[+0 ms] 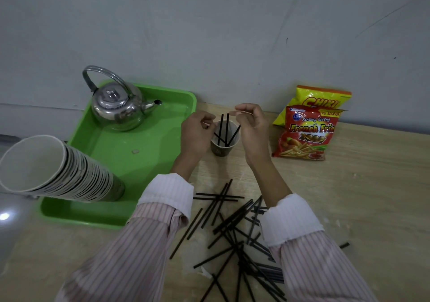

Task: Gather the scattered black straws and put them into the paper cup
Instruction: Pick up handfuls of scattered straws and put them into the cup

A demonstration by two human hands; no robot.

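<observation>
My left hand (197,134) hovers at the left side of the paper cup (224,149), its fingers curled in towards the rim. I cannot tell whether they pinch anything. My right hand (252,127) hangs over the cup's right side, thumb and forefinger drawn together just beside the tops of the standing straws. I cannot tell whether something thin sits between them.

The cup stands upright on the worktop (360,185) between my hands. A few black straws (227,127) already lean inside it, two nearly upright and the others slanting across.

Nearer to me, between and under my striped sleeves (162,208), the rest of the straws (232,220) lie in a crisscrossed heap on the worktop. One short end (344,245) shows beyond my right sleeve.

To the left is a green tray (144,162). A shiny metal kettle (116,106) sits at its far end, and a tall stack of paper cups (58,169) stands at its near end.

To the right of the cup, a red bag of fries snacks (304,134) leans in front of a yellow snack bag (325,97), both against the grey wall (232,34).
</observation>
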